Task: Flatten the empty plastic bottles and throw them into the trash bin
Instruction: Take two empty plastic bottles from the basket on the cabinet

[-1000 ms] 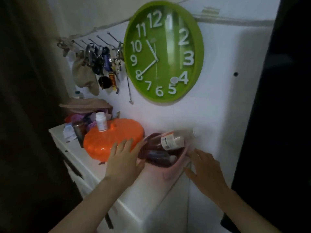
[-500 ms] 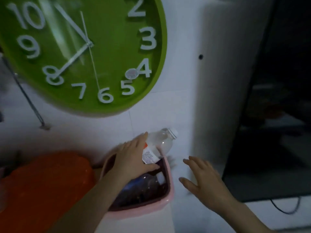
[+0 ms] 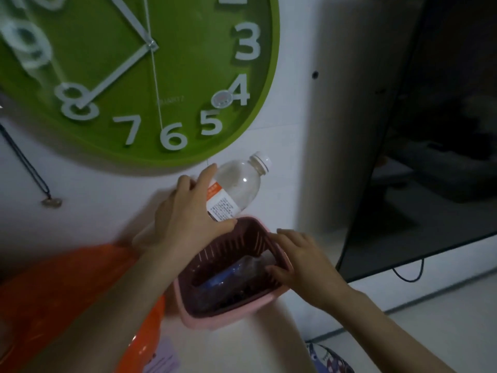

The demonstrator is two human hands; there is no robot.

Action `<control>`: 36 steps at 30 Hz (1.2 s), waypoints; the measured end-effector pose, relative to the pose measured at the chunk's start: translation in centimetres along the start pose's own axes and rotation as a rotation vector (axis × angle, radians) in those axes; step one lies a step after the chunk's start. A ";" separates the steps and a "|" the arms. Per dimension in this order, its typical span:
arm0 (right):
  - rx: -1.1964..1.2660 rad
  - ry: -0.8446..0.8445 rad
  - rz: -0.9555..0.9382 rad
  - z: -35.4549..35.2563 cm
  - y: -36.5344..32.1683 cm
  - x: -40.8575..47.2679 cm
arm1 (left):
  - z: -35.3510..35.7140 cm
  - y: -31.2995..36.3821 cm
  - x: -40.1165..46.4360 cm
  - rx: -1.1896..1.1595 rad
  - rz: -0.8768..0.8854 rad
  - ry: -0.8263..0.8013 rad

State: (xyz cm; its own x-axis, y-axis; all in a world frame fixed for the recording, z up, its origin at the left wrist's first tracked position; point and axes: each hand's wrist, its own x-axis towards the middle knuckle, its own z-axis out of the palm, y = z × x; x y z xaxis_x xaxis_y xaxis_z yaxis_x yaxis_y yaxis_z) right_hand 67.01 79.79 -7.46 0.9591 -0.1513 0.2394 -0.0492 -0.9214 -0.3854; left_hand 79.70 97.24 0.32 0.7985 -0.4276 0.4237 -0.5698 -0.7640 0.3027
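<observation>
A clear plastic bottle (image 3: 236, 187) with a white cap and an orange-and-white label is held tilted above the back rim of a pink slotted basket (image 3: 215, 319). My left hand (image 3: 188, 219) is shut around the bottle's lower half. Inside the basket lies a second clear bottle (image 3: 234, 270) with a blue label, on its side. My right hand (image 3: 301, 262) rests on the basket's right rim, fingers curled over the edge and touching that second bottle.
A large green wall clock (image 3: 134, 76) hangs just above the bottle. An orange plastic container (image 3: 67, 297) sits left of the basket on the white surface. A dark TV screen (image 3: 435, 157) fills the right. A pendant cord (image 3: 32, 173) hangs at left.
The view has closed in on the basket. My left hand has raised the labelled bottle up out of the basket. My right hand moved left from the wall side onto the basket's rim.
</observation>
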 end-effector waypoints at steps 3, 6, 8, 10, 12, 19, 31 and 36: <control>-0.085 -0.144 -0.115 0.5 -1.3 2.6 | -1.3 -1.1 -1.3 0.003 -0.041 0.018; -0.180 -0.305 -0.193 1.2 -2.2 4.8 | -2.3 -2.3 -2.2 0.035 -0.067 0.007; -0.267 -0.381 -0.242 1.9 -2.6 5.6 | -2.7 -2.9 -2.7 0.049 -0.077 0.005; -0.318 -0.440 -0.275 2.5 -2.8 5.9 | -3.0 -3.3 -3.2 0.055 -0.089 0.021; -0.324 -0.453 -0.291 2.7 -3.1 6.0 | -3.3 -3.6 -3.6 0.054 -0.106 0.025; 0.023 -0.076 -0.118 -1.5 -2.5 3.5 | -5.4 -2.6 -4.6 0.008 -0.085 0.068; 0.081 0.481 0.476 -12.6 8.4 -15.2 | -0.7 14.9 -5.3 -0.274 0.329 -0.095; 0.013 0.578 0.720 -16.0 14.0 -25.7 | 4.4 26.5 -8.0 -0.386 0.558 -0.276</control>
State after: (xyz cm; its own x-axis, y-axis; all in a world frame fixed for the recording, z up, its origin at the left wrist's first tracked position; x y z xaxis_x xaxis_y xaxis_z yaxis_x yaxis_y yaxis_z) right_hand 37.26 65.06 -4.76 0.4097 -0.8449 0.3441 -0.5733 -0.5318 -0.6233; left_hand 59.04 78.28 1.20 0.3601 -0.8485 0.3877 -0.8933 -0.1937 0.4055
